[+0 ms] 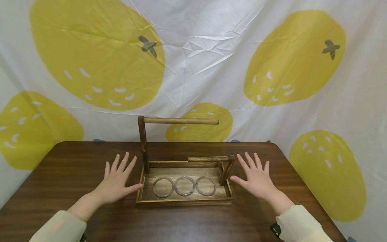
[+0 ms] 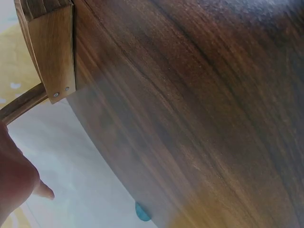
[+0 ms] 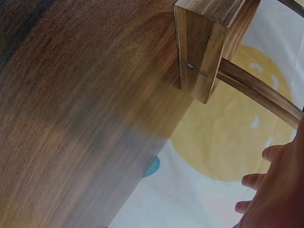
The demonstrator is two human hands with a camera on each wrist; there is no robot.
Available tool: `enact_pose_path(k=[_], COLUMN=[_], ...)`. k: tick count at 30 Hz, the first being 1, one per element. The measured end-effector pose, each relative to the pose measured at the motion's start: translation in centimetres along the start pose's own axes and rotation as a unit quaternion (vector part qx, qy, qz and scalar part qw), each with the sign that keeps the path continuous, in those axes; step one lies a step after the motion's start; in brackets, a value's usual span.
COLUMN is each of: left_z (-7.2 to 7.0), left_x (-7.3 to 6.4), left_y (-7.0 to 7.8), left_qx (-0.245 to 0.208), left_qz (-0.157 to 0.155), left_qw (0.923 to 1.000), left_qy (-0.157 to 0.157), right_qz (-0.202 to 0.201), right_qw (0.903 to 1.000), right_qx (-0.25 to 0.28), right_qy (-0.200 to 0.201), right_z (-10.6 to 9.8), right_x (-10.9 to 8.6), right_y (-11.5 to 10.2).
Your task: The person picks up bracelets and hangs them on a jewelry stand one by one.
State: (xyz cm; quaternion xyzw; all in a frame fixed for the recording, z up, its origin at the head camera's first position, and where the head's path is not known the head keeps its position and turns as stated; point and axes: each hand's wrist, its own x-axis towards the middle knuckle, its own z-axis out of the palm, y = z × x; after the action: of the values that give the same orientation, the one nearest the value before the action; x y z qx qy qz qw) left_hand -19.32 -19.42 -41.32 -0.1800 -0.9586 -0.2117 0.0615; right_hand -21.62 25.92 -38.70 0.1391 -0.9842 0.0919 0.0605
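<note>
A shallow wooden tray (image 1: 184, 201) stands on the table, with a tall post (image 1: 142, 144) at its left end and a shorter post (image 1: 227, 170) at its right. Each carries a horizontal bar: the upper bar (image 1: 181, 120) points right, the lower bar (image 1: 208, 159) points left. In the tray lie three purplish-grey rings in a row: a left ring (image 1: 154, 191), a middle ring (image 1: 185, 195) and a right ring (image 1: 206, 194). My left hand (image 1: 116, 183), fingers spread, is beside the tray's left end, holding nothing. Beyond the right end, my right hand (image 1: 256, 179) is spread likewise, also holding nothing.
The dark wooden table (image 1: 181, 225) ends at a rounded far edge just behind the tray. A white cloth (image 1: 205, 67) printed with yellow fruit hangs behind and around it. Both bars have a free end; the upper one stands well above the tray.
</note>
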Motion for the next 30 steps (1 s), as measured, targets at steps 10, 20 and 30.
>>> enact_pose_path(k=[10, 20, 30], left_z=[0.2, 0.1, 0.3], left_x=[-0.1, -0.3, -0.4], left_y=[0.1, 0.7, 1.2], left_qx=[-0.001, -0.028, -0.151], left_qz=[-0.001, -0.007, -0.032], left_qw=[1.0, 0.9995, 0.985], left_qy=[-0.005, -0.014, -0.078], right_qz=[-0.013, -0.031, -0.05], right_qw=[0.9998, 0.998, 0.9962], right_qx=[-0.012, -0.017, 0.017], right_qy=[0.008, 0.052, 0.069], right_z=[-0.5, -1.1, -1.5], right_x=[-0.4, -0.9, -1.4], right_y=[0.0, -1.0, -3.3])
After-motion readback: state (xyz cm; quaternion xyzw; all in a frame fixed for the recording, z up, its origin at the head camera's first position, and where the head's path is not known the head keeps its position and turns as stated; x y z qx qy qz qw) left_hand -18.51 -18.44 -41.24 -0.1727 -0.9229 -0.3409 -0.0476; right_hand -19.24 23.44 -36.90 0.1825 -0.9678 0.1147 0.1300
